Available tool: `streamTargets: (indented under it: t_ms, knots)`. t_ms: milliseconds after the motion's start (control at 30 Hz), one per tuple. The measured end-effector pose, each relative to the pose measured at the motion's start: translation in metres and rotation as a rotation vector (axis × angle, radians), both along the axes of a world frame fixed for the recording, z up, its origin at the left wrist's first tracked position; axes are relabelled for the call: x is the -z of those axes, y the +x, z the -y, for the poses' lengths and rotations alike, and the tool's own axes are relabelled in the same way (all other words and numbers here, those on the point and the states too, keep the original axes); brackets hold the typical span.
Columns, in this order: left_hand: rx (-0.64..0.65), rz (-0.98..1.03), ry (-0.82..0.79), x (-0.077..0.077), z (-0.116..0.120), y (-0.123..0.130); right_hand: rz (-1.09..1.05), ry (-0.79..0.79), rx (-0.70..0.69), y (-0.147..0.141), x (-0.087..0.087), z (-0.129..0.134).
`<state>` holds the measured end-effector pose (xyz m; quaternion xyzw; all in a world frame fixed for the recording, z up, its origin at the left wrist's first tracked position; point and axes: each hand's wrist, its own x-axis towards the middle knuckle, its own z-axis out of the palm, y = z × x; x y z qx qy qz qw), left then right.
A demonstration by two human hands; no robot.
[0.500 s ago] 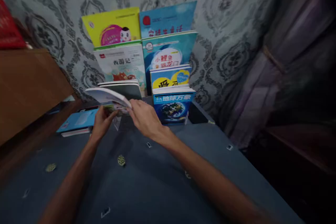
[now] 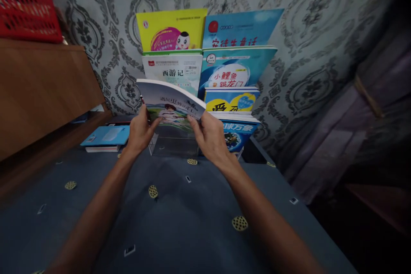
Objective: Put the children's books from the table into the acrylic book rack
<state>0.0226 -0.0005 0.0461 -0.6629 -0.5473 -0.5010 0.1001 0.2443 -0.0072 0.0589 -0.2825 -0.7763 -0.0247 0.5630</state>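
Note:
Between my two hands is a thin paperback book [image 2: 173, 102], its cover facing me and its top edge bowed. My left hand [image 2: 139, 130] grips its left edge, thumb on the cover. My right hand [image 2: 210, 135] pinches the right edge, also with the thumb in front. Just behind it, a clear book rack [image 2: 175, 146] holds books in tiers: a yellow one [image 2: 171, 28], a white one [image 2: 171, 68], a blue one [image 2: 244, 25] and a teal one [image 2: 237, 66]. A dark blue earth book [image 2: 240, 130] is partly covered by my right hand.
A small pile of books with a blue one [image 2: 105, 135] on top lies left of the rack. Further left stands a brown wooden cabinet [image 2: 48, 90] with a red basket [image 2: 28, 8] on it. A curtain [image 2: 334, 137] hangs at the right, beyond the blue patterned tabletop [image 2: 180, 231].
The book in my hands has been turned so its cover faces me more squarely, now in front of the rack's left column. The camera view has shifted to the left.

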Motion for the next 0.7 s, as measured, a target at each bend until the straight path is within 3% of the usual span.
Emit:
streamTargets:
  t_ms: [700]
  knots:
    - [0.029, -0.034, 0.024, 0.01, -0.01, -0.014, 0.048, -0.006, -0.031, -0.004, 0.003, -0.002]
